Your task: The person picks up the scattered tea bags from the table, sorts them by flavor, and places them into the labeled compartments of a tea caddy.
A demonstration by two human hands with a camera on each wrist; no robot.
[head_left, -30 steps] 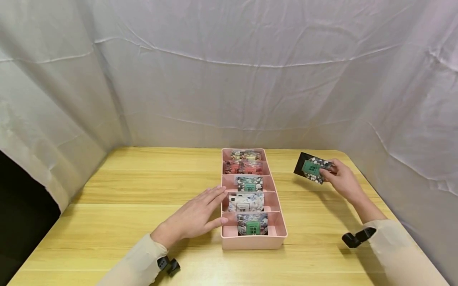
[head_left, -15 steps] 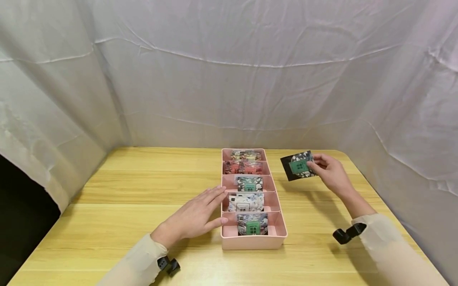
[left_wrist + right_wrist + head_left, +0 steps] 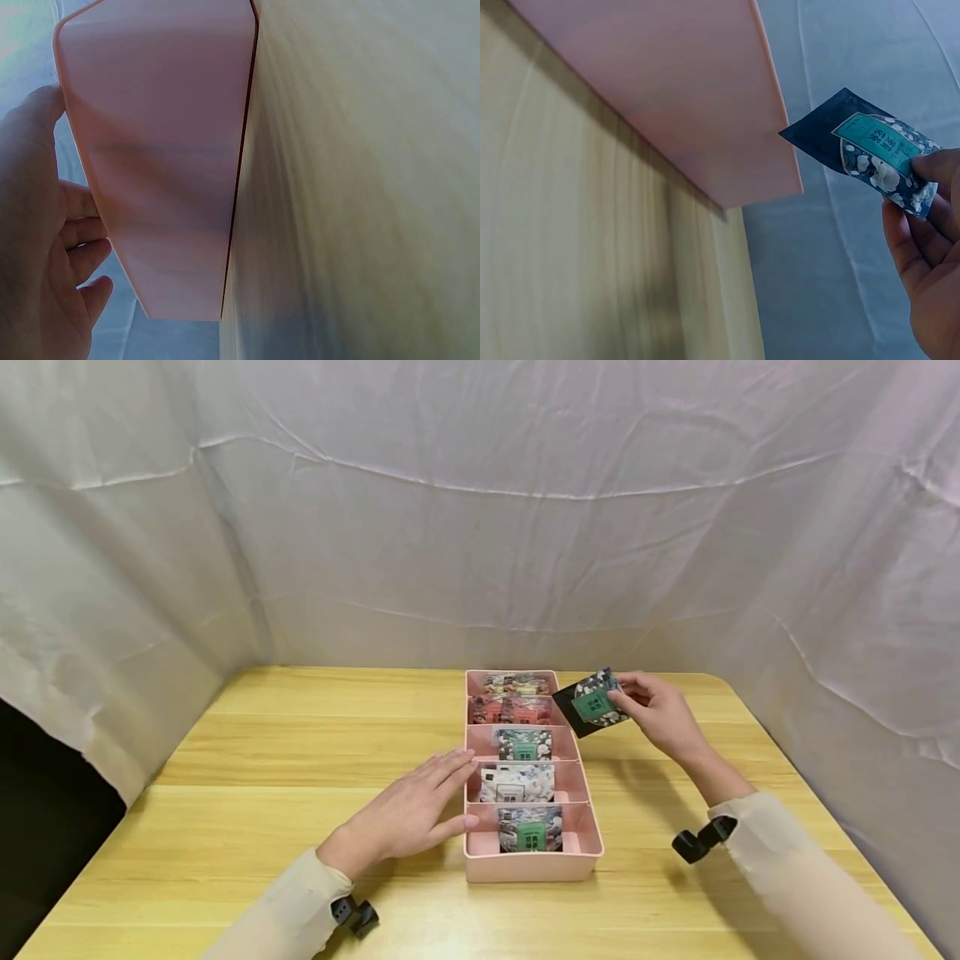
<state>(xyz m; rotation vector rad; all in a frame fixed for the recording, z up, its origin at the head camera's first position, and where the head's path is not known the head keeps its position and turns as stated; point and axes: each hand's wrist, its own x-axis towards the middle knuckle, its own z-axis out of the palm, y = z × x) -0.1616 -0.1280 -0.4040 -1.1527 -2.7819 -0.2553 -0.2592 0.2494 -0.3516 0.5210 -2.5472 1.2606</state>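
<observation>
Between thumb and fingers, my right hand pinches a dark sachet with white flowers and a green label. The sachet is tilted, held above the table beside the right rim of a long pink divided box. My left hand lies against the box's left side, fingers extended, its fingertips touching the rim; the left wrist view shows the fingers at the edge. A similar flowered sachet sits in the middle compartment. White sachets and a blue-patterned green-label sachet stand in the nearer compartments.
Red sachets fill the second compartment from the back, and yellowish ones the farthest. The box stands on a wooden table. Pale cloth hangs behind and at both sides.
My right hand has moved left, carrying the flowered sachet from over the right part of the table to the box's right rim. The left hand and box have stayed in place.
</observation>
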